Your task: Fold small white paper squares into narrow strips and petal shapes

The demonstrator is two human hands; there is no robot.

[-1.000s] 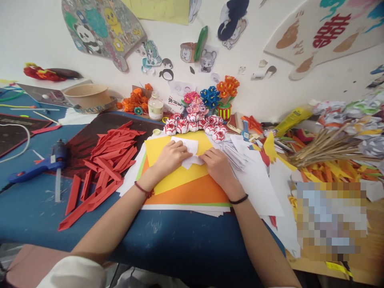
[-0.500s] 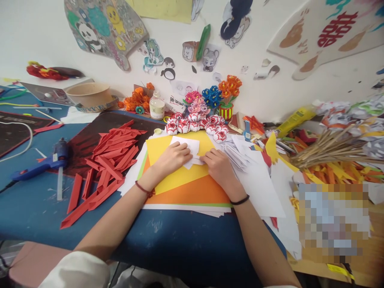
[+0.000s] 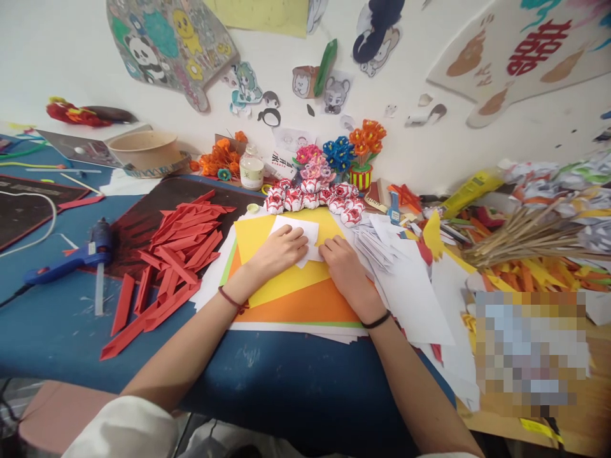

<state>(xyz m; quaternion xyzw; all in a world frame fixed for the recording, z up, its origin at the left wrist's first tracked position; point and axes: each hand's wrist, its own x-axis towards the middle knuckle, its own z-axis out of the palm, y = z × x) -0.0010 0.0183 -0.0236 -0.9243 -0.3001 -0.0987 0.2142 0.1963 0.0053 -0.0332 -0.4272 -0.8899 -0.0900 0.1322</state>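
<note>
A small white sheet of paper (image 3: 309, 230) lies on the yellow paper (image 3: 277, 294) in front of me. My left hand (image 3: 282, 249) rests over its left and middle part, fingers curled and pressed down on it. At its lower right edge, my right hand (image 3: 340, 257) has its fingers bent together, pinching the paper's border. Part of the sheet is hidden under the left fingers. Below the yellow paper is an orange sheet (image 3: 296, 306), on a stack with green and white edges.
Folded red paper strips (image 3: 184, 245) are heaped to the left, beside a blue glue gun (image 3: 76, 259). Red-and-white paper flowers (image 3: 310, 200) stand behind the stack. Folded white paper pieces (image 3: 375, 248) and white sheets (image 3: 415, 299) lie to the right, near thin sticks (image 3: 518, 232).
My right hand has shifted slightly at the sheet's lower right edge, and the strip between the hands looks flatter. My left hand stays on the paper. The view has moved a little.
</note>
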